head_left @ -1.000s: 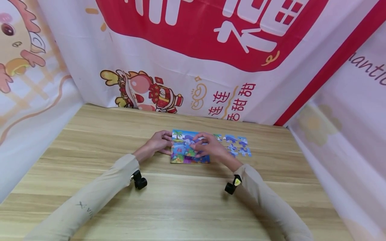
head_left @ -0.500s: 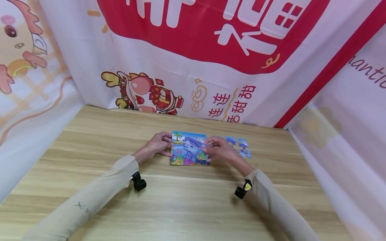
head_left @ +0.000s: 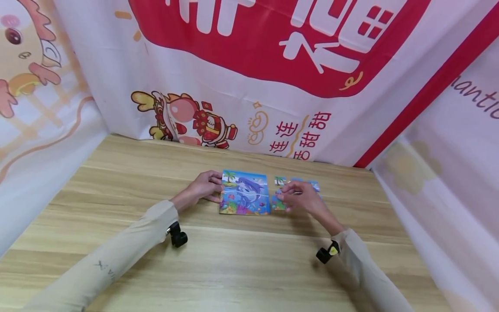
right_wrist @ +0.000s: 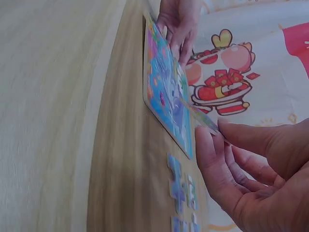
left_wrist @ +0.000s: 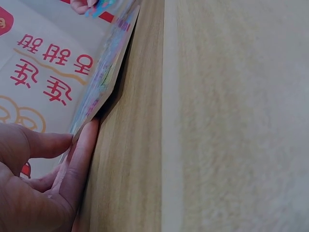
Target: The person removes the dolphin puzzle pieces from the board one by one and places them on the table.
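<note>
A flat picture puzzle board (head_left: 245, 193) with purple dolphins, a palm tree and coral lies on the table. My left hand (head_left: 202, 185) holds its left edge, and in the left wrist view the thumb (left_wrist: 50, 145) and a finger pinch the board's corner. My right hand (head_left: 306, 200) is just right of the board, over the loose pieces. Between its thumb and fingertips it pinches a thin colourful puzzle piece (right_wrist: 206, 121), held above the table. Several loose puzzle pieces (right_wrist: 176, 181) lie right of the board, partly hidden under the right hand in the head view.
The wooden table (head_left: 234, 268) is backed by a white and red printed cloth (head_left: 241, 65), with more cloth on both sides. Black wrist cameras sit on the left sleeve (head_left: 113, 260) and the right sleeve (head_left: 366, 264).
My right hand has moved right with the puzzle piece, from over the board to over the loose pieces, uncovering the dolphin picture. My left hand stays at the board's left edge.
</note>
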Demonstrator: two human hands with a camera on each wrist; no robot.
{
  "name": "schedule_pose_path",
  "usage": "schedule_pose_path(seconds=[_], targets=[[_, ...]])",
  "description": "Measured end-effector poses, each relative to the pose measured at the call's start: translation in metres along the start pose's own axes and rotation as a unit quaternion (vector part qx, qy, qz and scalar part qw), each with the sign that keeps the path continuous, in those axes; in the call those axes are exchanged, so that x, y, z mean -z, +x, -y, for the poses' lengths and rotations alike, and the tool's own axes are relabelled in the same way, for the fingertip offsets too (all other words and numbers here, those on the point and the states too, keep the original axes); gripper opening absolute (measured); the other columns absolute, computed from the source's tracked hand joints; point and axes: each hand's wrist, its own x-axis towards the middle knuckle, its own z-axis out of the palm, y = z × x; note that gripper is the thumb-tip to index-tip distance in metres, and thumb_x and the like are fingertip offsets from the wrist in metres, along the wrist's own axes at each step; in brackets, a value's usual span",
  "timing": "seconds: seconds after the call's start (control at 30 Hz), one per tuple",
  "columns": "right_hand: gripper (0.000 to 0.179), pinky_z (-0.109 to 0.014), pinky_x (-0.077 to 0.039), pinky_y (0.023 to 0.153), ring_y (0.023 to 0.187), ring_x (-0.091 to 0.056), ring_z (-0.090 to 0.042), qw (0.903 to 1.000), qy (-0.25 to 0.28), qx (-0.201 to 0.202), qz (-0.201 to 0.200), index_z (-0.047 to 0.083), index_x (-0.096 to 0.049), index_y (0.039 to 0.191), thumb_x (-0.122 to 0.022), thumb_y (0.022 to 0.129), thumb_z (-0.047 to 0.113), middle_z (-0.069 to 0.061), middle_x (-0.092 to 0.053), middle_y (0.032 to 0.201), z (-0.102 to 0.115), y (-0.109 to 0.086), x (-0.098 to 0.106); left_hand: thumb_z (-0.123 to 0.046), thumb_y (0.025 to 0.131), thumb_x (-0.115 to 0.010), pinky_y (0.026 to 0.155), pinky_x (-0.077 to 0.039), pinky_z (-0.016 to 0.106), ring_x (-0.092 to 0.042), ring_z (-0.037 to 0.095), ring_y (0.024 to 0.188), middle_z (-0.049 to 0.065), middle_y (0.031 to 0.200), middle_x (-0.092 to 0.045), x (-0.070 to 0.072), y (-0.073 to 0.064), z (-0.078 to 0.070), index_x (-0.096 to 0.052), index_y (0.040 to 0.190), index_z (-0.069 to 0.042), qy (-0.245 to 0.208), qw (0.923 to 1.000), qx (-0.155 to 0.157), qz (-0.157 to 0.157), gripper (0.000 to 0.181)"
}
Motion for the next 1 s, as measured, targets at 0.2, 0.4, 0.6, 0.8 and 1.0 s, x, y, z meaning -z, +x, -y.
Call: schedule_pose_path(seconds=[0.2, 0.4, 0.6, 0.8, 1.0], targets=[[0.024, -0.047, -0.068, 0.069, 0.067, -0.070, -0.021, 0.9992, -0.037, -0.007, -0.017, -0.007, -0.065, 0.106, -0.078, 0.095, 0.009, -0.017, -0.070, 0.097, -0.007, -0.004, 0.009, 0.000, 0.102, -0.063, 0.072, -0.068, 0.033, -0.064, 0.023, 0.101, 0.017, 0.131, -0.051, 0.002, -0.001, 0.002, -0.042, 0.152, 0.000, 0.006, 0.9999, 0.007, -0.005, 0.055], [0.023, -0.042, -0.069, 0.067, 0.068, -0.071, -0.022, 0.9981, -0.053, -0.019, -0.023, -0.003, -0.066, 0.106, -0.080, 0.094, 0.012, -0.016, -0.069, 0.097, -0.013, -0.007, 0.008, 0.001, 0.101, -0.063, 0.074, -0.069, 0.034, -0.065, 0.024, 0.101, 0.017, 0.129, -0.052, 0.001, 0.001, 0.003, -0.042, 0.152, 0.001, 0.003, 1.0000, -0.004, 0.000, 0.055], [0.022, -0.039, -0.068, 0.065, 0.069, -0.070, -0.022, 0.9969, -0.073, 0.007, -0.030, -0.006, -0.065, 0.105, -0.078, 0.095, 0.008, -0.019, -0.069, 0.095, -0.017, -0.008, 0.008, 0.004, 0.101, -0.061, 0.075, -0.069, 0.036, -0.065, 0.026, 0.104, 0.018, 0.128, -0.053, -0.003, 0.003, 0.001, -0.040, 0.152, 0.003, -0.005, 0.9999, -0.014, 0.005, 0.056], [0.014, -0.037, -0.068, 0.065, 0.074, -0.069, -0.024, 0.9926, -0.116, -0.006, -0.035, -0.006, -0.066, 0.103, -0.075, 0.095, 0.001, -0.018, -0.070, 0.094, -0.019, -0.011, 0.010, 0.005, 0.098, -0.064, 0.072, -0.069, 0.034, -0.063, 0.022, 0.097, 0.018, 0.127, -0.050, -0.007, 0.007, 0.002, -0.042, 0.150, 0.005, -0.013, 0.9998, -0.016, 0.003, 0.056], [0.015, -0.035, -0.068, 0.063, 0.075, -0.068, -0.021, 0.9899, -0.140, 0.008, -0.025, -0.005, -0.066, 0.102, -0.077, 0.094, 0.002, -0.017, -0.070, 0.094, -0.018, -0.008, 0.006, 0.004, 0.098, -0.064, 0.071, -0.069, 0.034, -0.063, 0.022, 0.096, 0.018, 0.128, -0.051, -0.002, 0.004, 0.002, -0.042, 0.150, 0.005, -0.008, 0.9998, -0.017, -0.009, 0.057]])
